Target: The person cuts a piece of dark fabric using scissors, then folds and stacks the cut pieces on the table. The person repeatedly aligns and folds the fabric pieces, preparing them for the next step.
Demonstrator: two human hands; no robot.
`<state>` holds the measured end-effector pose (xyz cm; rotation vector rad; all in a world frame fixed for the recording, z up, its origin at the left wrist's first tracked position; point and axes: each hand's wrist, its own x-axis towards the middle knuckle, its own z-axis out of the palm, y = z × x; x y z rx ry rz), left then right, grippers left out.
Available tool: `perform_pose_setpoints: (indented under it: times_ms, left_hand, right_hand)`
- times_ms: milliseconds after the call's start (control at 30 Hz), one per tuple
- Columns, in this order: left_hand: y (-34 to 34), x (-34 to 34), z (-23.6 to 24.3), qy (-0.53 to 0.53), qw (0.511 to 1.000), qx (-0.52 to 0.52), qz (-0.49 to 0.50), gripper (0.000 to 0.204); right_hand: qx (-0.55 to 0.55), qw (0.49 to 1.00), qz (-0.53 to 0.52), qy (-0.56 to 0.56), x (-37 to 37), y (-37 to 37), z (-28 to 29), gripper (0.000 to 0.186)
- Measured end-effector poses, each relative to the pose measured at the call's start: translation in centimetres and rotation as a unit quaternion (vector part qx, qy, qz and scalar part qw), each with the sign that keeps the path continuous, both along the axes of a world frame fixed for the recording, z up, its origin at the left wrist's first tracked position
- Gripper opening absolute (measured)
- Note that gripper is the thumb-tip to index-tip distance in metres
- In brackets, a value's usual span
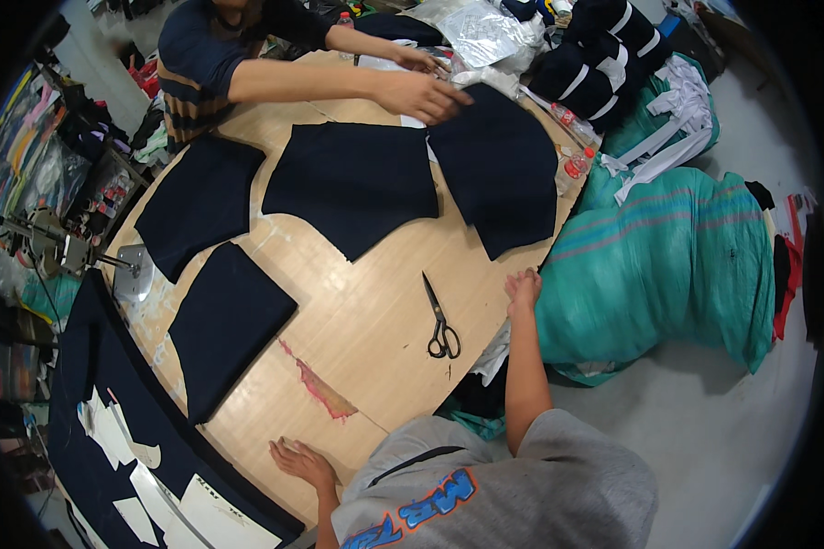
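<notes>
My left hand (303, 463) lies flat on the wooden table near its front edge, fingers spread and nothing in them. My right hand (524, 292) rests at the table's right edge, fingers loosely extended, with no thing seen in it. The nearest cut piece of dark navy fabric (494, 183) lies just beyond it. Black-handled scissors (442, 334) lie between my hands, blades pointing away from me. More navy pieces are spread out: one in the far middle (352, 183), one at far left (201, 201) and one nearer on the left (229, 325).
Across the table, a co-worker's hand (421, 97) reaches over the fabric. White paper patterns (156, 494) lie on dark cloth at lower left. A stuffed green sack (659, 265) stands on the right. Bottles (577, 165) sit at the far right edge; a machine (64, 242) stands left.
</notes>
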<state>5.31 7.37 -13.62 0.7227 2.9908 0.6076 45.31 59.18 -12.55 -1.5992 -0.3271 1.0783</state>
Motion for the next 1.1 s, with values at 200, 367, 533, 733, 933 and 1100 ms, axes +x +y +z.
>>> perform_pose_setpoints:
  times_ms: [200, 367, 533, 733, 933, 1100]
  left_hand:
    - [-0.2, -0.2, -0.2, -0.002, 1.0, 0.003, -0.004, 0.053]
    - [0.0, -0.2, 0.0, -0.005, 1.0, 0.005, -0.004, 0.053]
    - [0.0, -0.1, 0.1, -0.003, 1.0, -0.001, -0.002, 0.053]
    - [0.1, -0.3, -0.1, -0.005, 1.0, -0.005, -0.002, 0.053]
    - [0.7, -0.2, 0.1, -0.012, 1.0, 0.0, -0.003, 0.052]
    - [0.5, 0.1, 0.5, -0.008, 1.0, 0.003, 0.009, 0.051]
  right_hand:
    - [-0.042, 0.999, 0.015, -0.018, 0.6, -2.8, -2.4, 0.043]
    - [-0.003, 0.994, 0.095, -0.054, -0.5, -2.8, -2.1, 0.046]
    - [0.025, 0.97, 0.166, 0.178, -5.9, 1.1, 0.1, 0.104]
    - [0.04, 0.975, 0.049, 0.214, -11.4, 6.7, 1.4, 0.129]
    - [-0.054, 0.99, 0.009, 0.129, -12.7, 9.5, 3.0, 0.141]
    - [0.012, 0.993, 0.011, 0.12, -13.3, 9.7, 4.3, 0.122]
